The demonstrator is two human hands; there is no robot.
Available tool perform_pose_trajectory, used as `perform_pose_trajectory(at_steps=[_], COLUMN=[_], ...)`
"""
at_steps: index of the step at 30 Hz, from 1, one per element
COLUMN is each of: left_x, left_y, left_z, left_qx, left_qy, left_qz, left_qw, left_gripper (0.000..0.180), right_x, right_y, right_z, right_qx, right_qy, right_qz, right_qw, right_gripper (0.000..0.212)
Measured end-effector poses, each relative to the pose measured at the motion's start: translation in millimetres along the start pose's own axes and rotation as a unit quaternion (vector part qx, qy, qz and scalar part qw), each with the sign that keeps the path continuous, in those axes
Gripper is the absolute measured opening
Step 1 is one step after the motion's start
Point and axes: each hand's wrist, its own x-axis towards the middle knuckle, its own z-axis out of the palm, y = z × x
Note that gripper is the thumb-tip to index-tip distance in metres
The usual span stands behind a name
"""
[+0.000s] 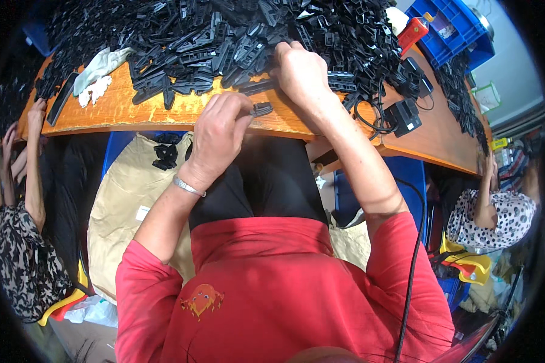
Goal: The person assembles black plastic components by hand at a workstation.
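My left hand [219, 127], with a silver bracelet at its wrist, is over the table's front edge. Its fingers are pinched around a small black plastic part [262, 109], whose end sticks out to the right. My right hand [301, 71] is at the near edge of a big heap of black plastic parts [200, 45]. Its fingers are curled in among the pieces, and their tips are partly hidden, so what they grip cannot be made out. Between my hands a long dark piece [257, 86] lies on the orange wooden table [181, 118].
A pale glove [103, 69] lies left on the table. Black boxes with a cable [402, 118], a red bottle [413, 33] and a blue crate [448, 30] are at the right. A beige sack [133, 212] hangs below the edge. People sit at left [27, 260] and right [490, 218].
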Motion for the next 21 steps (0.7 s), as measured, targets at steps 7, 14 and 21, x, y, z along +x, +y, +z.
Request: perform_pose_trajectory(at_steps=[7,14,21], left_x=[-1.1,0.7,-0.5], left_y=[-1.7,-3.6,-7.0], left_z=[-5.4,-5.7,-6.4], left_qx=[0.009,0.011,0.007], left_qy=[0.009,0.007,0.002], left_qz=[-0.025,-0.019,-0.012], left_qw=[1.0,1.0,1.0], left_gripper=[0.03,0.032,0.033], right_x=[-4.2,-3.1,-1.5], right_y=[-1.6,3.7,2.9], right_z=[2.0,2.8,7.3], right_qx=[-0.018,-0.004,0.01], right_qy=[-0.025,-0.009,-0.018], right_qz=[-0.002,-0.04,0.014], right_qw=[1.0,0.999,1.0], right_gripper=[0.024,0.017,0.021])
